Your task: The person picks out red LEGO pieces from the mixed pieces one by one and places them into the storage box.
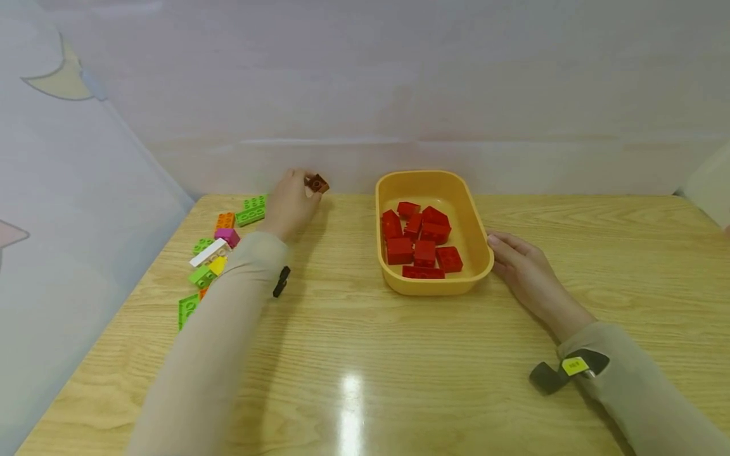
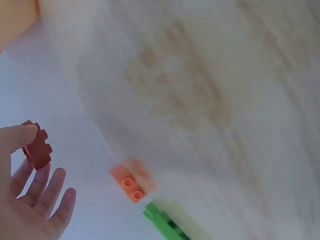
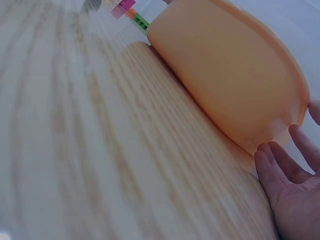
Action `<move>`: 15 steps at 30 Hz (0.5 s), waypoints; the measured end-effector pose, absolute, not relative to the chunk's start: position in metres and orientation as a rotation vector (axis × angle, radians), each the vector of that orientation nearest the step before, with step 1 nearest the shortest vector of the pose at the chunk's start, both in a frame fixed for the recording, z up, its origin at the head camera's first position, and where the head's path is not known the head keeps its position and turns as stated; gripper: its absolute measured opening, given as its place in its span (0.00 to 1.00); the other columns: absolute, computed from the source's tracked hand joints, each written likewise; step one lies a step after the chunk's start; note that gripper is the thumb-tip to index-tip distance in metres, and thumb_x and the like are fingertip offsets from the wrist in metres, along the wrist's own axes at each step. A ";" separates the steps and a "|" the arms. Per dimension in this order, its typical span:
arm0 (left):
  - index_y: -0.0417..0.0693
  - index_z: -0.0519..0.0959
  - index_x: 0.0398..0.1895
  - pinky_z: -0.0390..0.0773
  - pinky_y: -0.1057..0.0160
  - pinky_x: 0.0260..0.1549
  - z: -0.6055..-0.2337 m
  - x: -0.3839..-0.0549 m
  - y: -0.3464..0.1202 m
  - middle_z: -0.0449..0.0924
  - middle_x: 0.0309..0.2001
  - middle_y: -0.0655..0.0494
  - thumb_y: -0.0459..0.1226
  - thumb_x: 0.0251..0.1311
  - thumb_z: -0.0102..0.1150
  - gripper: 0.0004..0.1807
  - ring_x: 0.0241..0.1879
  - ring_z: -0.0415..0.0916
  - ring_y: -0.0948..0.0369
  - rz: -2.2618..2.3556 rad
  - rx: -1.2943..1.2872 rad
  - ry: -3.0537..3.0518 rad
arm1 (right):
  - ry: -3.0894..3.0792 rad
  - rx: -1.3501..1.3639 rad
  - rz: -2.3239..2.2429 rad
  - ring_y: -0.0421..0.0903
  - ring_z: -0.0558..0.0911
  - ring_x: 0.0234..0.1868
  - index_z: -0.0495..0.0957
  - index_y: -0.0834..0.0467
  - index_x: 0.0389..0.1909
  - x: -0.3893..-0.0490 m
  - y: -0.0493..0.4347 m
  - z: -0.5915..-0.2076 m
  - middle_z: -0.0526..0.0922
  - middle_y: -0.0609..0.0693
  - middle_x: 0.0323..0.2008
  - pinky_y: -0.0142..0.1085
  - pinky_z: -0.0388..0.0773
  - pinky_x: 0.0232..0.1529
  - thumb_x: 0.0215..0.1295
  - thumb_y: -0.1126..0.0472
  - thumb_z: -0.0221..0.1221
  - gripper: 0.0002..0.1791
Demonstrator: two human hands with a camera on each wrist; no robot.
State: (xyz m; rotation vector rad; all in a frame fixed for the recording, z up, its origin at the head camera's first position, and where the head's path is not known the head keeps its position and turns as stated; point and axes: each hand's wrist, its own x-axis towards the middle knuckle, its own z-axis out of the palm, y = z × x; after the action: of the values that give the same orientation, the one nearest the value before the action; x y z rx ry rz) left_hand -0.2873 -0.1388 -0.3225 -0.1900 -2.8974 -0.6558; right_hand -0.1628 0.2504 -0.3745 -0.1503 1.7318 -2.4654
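Observation:
Raised over the back of the table, my left hand (image 1: 291, 201) pinches a brown toy brick (image 1: 317, 183) between thumb and fingers. In the left wrist view this brick (image 2: 38, 149) looks reddish, its studs facing away from the palm. A yellow bin (image 1: 432, 286) stands mid-table and contains several red toy bricks (image 1: 424, 253). On the bin's right side rests my right hand (image 1: 523, 266), its fingertips against the wall and its thumb near the rim. The right wrist view has those fingers (image 3: 280, 172) nearly straight, beside the bin's outer wall (image 3: 225, 75).
Loose bricks lie along the table's left side: green (image 1: 251, 215), orange (image 1: 225, 220), magenta (image 1: 228, 237), white (image 1: 209, 252) and yellow (image 1: 218, 265). My left sleeve (image 1: 211, 342) covers part of that area. A pale wall (image 1: 399, 95) rises behind the wooden table (image 1: 319, 329).

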 end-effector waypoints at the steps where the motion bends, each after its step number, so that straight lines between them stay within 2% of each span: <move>1: 0.41 0.68 0.66 0.76 0.50 0.50 -0.320 -0.286 -0.139 0.71 0.57 0.43 0.41 0.69 0.58 0.26 0.54 0.73 0.48 -0.667 -0.204 -2.880 | 1.729 -0.154 -2.470 0.37 0.81 0.50 0.83 0.53 0.47 -0.163 0.250 -0.375 0.81 0.44 0.49 0.28 0.77 0.52 0.74 0.63 0.55 0.09; 4: 0.41 0.69 0.66 0.77 0.51 0.48 -0.314 -0.281 -0.137 0.71 0.56 0.44 0.41 0.68 0.60 0.26 0.53 0.73 0.49 -0.674 -0.245 -2.842 | 1.721 -0.167 -2.481 0.38 0.81 0.50 0.83 0.54 0.47 -0.164 0.250 -0.375 0.82 0.44 0.49 0.28 0.77 0.52 0.74 0.64 0.55 0.09; 15: 0.44 0.71 0.66 0.74 0.53 0.55 -0.301 -0.268 -0.113 0.73 0.57 0.46 0.43 0.67 0.61 0.27 0.57 0.72 0.51 -0.574 -0.405 -2.848 | 1.707 -0.138 -2.477 0.37 0.81 0.50 0.83 0.54 0.46 -0.163 0.253 -0.374 0.81 0.44 0.49 0.28 0.77 0.51 0.74 0.63 0.55 0.09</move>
State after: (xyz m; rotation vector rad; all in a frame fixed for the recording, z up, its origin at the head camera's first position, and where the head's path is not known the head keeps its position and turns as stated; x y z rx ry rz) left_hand -0.2679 -0.1130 -0.3007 -0.4046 -2.8477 -0.5741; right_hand -0.1628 0.2526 -0.3737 -0.1376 1.7070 -2.4767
